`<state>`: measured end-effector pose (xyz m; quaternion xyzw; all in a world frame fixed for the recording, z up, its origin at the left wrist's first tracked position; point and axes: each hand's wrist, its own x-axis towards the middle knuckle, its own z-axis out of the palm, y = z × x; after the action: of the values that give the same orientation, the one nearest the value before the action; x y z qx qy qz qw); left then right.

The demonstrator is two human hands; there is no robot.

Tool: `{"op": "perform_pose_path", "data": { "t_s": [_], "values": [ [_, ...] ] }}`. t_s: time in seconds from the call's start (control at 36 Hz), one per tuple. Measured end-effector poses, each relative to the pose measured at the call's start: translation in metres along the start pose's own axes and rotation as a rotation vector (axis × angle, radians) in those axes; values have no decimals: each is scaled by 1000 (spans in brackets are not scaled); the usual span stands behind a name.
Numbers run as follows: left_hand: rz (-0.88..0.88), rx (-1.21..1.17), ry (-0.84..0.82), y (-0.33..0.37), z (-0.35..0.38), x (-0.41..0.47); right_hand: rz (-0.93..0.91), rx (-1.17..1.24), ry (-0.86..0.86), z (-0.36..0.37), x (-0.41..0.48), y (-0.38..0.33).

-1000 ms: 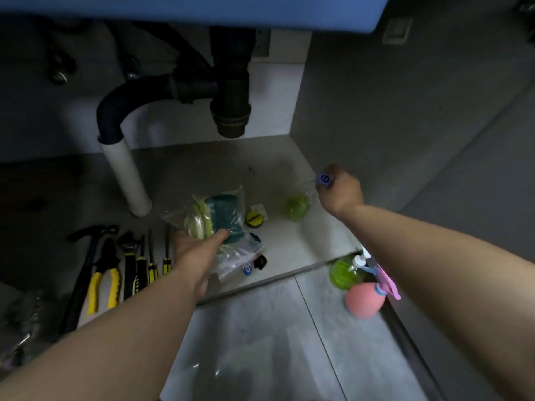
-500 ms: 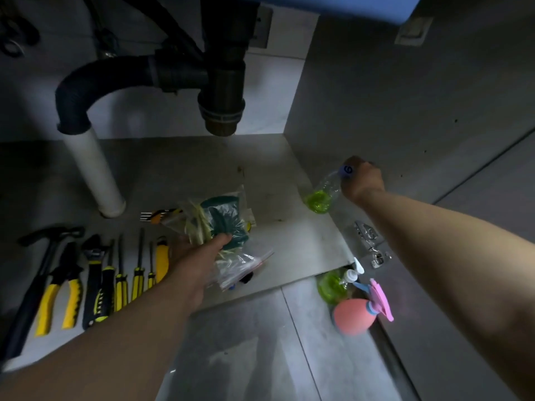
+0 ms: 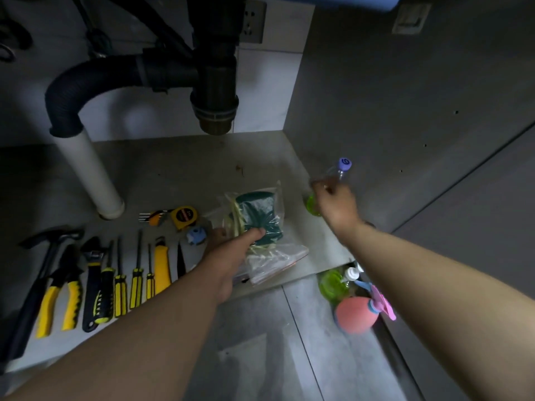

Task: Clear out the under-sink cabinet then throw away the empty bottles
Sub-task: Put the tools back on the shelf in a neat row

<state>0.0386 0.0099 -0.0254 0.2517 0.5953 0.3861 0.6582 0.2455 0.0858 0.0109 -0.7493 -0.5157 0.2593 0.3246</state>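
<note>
Your left hand [image 3: 228, 253] grips the clear bag of green scrubbers [image 3: 256, 224] — your right hand [image 3: 335, 204] clutches a small purple-capped bottle [image 3: 337, 175], near the cabinet's right wall [image 3: 405, 111].

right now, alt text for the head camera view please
Inside an under-sink cabinet, the left hand grips a clear plastic bag with dark green contents while the right hand holds a purple-capped bottle. Yellow-handled tools lie in a row at left.
</note>
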Motion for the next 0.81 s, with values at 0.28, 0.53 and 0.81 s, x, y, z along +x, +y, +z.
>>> {"op": "perform_pose_path", "data": {
  "t_s": [0.28, 0.53, 0.81],
  "values": [
    [-25, -82, -80, 9, 17, -3, 389, 710, -914, 29, -54, 26],
    [-88, -105, 202, 16, 1, 4, 394, 551, -448, 41, -20, 28],
    [-57, -127, 339, 1, -34, 11, 519, 416, -490, 54, 5, 30]
  ]
}}
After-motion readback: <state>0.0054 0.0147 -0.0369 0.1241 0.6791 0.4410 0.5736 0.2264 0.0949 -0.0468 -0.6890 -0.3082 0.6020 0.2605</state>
